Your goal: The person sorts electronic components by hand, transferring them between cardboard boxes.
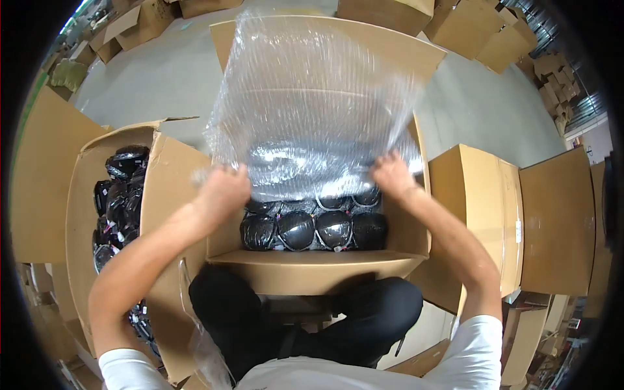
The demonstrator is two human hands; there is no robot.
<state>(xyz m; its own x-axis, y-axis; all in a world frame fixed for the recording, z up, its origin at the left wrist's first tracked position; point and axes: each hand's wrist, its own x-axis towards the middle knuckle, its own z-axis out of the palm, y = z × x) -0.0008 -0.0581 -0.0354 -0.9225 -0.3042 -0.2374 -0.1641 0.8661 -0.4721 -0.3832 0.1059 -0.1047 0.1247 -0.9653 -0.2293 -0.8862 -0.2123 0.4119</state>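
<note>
Head view: bubble wrap sheet held up over open cardboard box, long axis running away from hands, top edge tilted outward. Veils black rounded items below; kind hard to make out. Left hand and right hand closed, pinching sheet's near corners.

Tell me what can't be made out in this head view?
- Rows deeper in the middle box: the bubble wrap veils them; only the front black items are clear.
- Fingertips of the left hand and right hand: curled into the wrap's edge.
- Bottom of the left box: hidden by its wall and the left forearm.
- Right box: flaps shut.
</note>
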